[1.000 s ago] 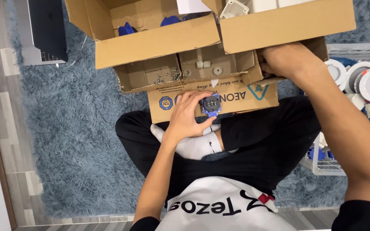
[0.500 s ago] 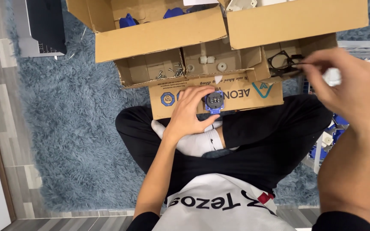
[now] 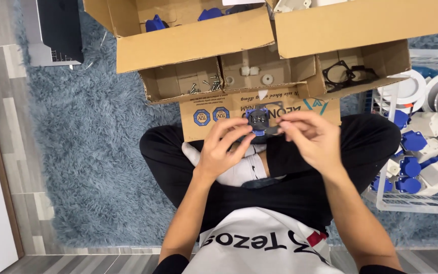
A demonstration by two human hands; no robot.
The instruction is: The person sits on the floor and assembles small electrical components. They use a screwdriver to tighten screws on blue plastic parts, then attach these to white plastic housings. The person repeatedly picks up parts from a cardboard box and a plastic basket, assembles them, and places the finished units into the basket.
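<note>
The left hand (image 3: 224,149) has its fingers clamped on a small blue socket (image 3: 257,122) held over the lap, and the right hand (image 3: 310,134) just right of it pinches what may be a black ring, fingers together.

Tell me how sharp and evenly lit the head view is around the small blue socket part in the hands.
Head view: light is soft and even, no glare; the small blue plastic socket part reads fairly sharp, while the fingertips of the left hand and right hand are slightly blurred; only faint shadows show inside the shallow cardboard tray.
</note>
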